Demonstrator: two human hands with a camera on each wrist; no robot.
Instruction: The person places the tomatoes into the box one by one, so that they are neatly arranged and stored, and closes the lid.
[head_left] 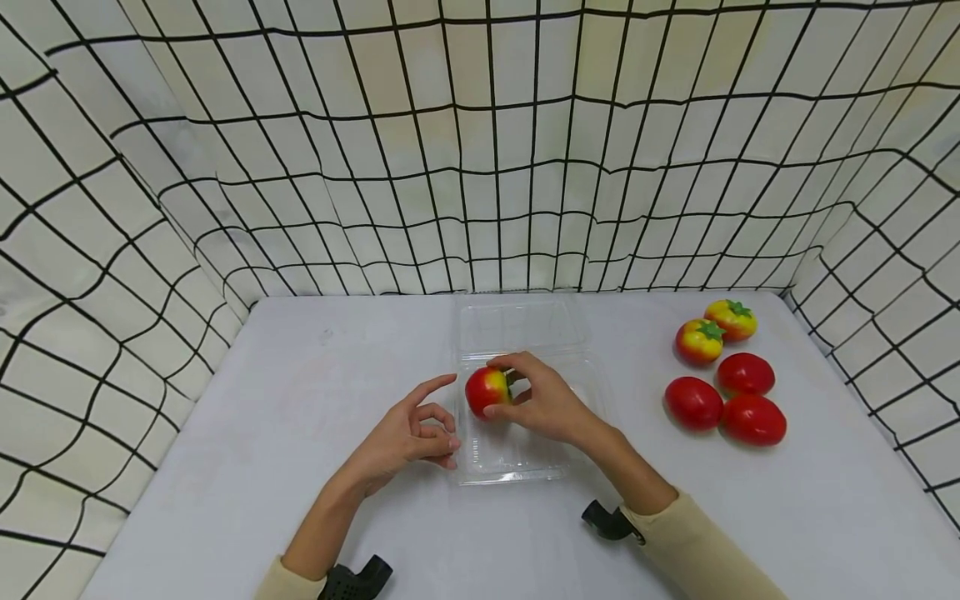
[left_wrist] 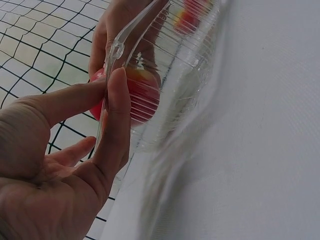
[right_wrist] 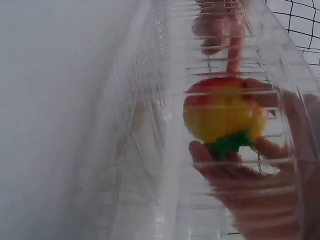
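1. Clear plastic makes up the container [head_left: 517,477], which lies open on the white table [head_left: 337,350]; its lid [head_left: 525,325] is folded back on the far side; ridges run along its walls, as both wrist views show.
2. Red and yellow, with a green leafy top [right_wrist: 230,143], one round fruit [head_left: 483,393] is at the left part of the container; whether it touches the bottom, I cannot tell.
3. The right hand [head_left: 551,404] reaches in from the right and holds this fruit, thumb on the near side and fingers on the far side; the gap between them is just the fruit's width; the leafy top faces the palm.
4. The left hand [head_left: 408,433] is at the container's left edge; in the left wrist view its thumb and a finger pinch the clear rim, nearly closed together; other fingers are bent.
5. Well apart, on the table's right side, are two more red-and-yellow fruits [head_left: 697,343], one partly behind the other; just nearer, three plain red fruits [head_left: 753,419] sit in a close cluster.
6. Beige sleeves [head_left: 697,546] cover both forearms; black wrist devices [head_left: 363,577] show beside the cuffs; dark netting [head_left: 495,172] hangs around the table over pale panels.
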